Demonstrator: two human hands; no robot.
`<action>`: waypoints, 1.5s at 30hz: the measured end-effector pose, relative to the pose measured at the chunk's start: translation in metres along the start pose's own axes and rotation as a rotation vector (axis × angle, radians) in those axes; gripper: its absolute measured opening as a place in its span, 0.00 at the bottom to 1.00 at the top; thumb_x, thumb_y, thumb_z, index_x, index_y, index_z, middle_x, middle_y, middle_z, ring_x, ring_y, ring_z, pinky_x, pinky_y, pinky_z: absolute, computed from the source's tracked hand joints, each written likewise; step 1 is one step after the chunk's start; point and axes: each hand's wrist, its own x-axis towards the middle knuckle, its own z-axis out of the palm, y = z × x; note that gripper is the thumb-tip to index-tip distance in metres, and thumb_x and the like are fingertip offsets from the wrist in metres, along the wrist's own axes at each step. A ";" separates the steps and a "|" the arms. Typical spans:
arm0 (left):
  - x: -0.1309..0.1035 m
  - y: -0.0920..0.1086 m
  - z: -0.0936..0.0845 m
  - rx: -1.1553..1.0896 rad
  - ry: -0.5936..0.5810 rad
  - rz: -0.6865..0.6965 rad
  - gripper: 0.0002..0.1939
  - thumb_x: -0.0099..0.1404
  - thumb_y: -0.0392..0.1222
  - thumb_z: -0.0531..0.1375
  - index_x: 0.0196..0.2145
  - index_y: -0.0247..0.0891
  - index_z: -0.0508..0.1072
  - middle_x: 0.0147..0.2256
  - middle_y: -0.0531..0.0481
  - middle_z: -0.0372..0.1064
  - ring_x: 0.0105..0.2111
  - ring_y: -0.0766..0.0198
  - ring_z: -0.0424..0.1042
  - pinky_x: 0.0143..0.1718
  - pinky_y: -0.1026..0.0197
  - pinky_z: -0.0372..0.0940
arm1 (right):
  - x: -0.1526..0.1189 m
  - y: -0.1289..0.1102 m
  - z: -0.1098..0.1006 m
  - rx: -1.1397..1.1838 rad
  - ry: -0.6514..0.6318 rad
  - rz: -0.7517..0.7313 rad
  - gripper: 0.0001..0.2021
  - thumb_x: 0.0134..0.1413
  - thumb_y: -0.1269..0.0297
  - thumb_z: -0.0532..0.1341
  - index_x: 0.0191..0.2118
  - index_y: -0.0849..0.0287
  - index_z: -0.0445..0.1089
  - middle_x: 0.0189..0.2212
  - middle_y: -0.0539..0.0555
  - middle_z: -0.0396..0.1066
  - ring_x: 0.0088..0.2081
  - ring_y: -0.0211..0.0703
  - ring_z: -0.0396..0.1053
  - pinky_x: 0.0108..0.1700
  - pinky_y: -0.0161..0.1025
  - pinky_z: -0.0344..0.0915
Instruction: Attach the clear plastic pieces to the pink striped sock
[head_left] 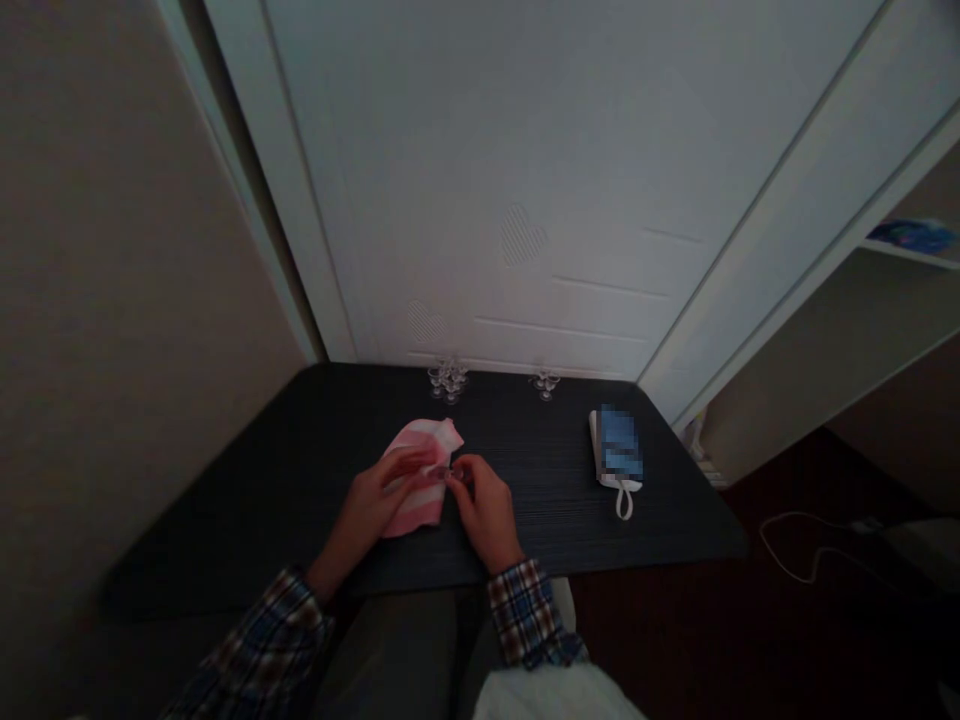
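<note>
My left hand [385, 492] is closed on a pink-and-white striped cloth [417, 518], which hangs loosely around the fingers. Between the thumb and fingers of my right hand [484, 505] is a small clear glass [452, 474], its near end pinched and its far end meeting the cloth. The fingers hide much of its shape. Toward the back of the table stands a cluster of several small clear stemmed glasses [448, 380]. A smaller group of similar glasses [545, 383] is farther right.
The dark table [547, 520] backs onto a white panel [480, 180] with heart reliefs. On its right side lies a blue-and-white packet [619, 445], its face blurred, with a white loop [624, 502]. A white cable [802, 578] trails beyond the table on the right.
</note>
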 end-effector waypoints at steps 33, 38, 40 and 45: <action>-0.001 0.006 0.005 -0.059 -0.033 0.021 0.17 0.67 0.42 0.56 0.52 0.36 0.66 0.52 0.42 0.66 0.53 0.53 0.66 0.55 0.40 0.58 | -0.003 0.005 0.005 -0.090 -0.124 0.019 0.11 0.61 0.58 0.57 0.41 0.61 0.68 0.33 0.51 0.70 0.33 0.38 0.69 0.37 0.40 0.68; 0.019 0.008 0.014 -0.200 0.063 0.008 0.16 0.67 0.44 0.55 0.50 0.35 0.68 0.48 0.43 0.68 0.49 0.55 0.69 0.51 0.44 0.63 | -0.004 0.010 0.008 -0.130 -0.113 0.047 0.12 0.61 0.58 0.57 0.40 0.62 0.68 0.32 0.50 0.70 0.31 0.37 0.69 0.35 0.39 0.68; 0.022 0.005 0.015 -0.235 0.105 -0.015 0.16 0.67 0.44 0.56 0.49 0.34 0.68 0.47 0.43 0.69 0.46 0.56 0.70 0.48 0.46 0.65 | -0.005 0.010 0.008 -0.137 -0.098 0.052 0.12 0.60 0.58 0.57 0.40 0.62 0.68 0.32 0.50 0.70 0.31 0.37 0.69 0.35 0.39 0.68; 0.015 -0.012 0.008 -0.219 0.202 -0.092 0.15 0.66 0.43 0.57 0.49 0.34 0.68 0.46 0.44 0.69 0.44 0.57 0.71 0.45 0.48 0.67 | -0.004 0.008 0.007 -0.118 -0.033 0.053 0.11 0.61 0.59 0.57 0.41 0.62 0.68 0.34 0.51 0.70 0.33 0.38 0.69 0.37 0.41 0.68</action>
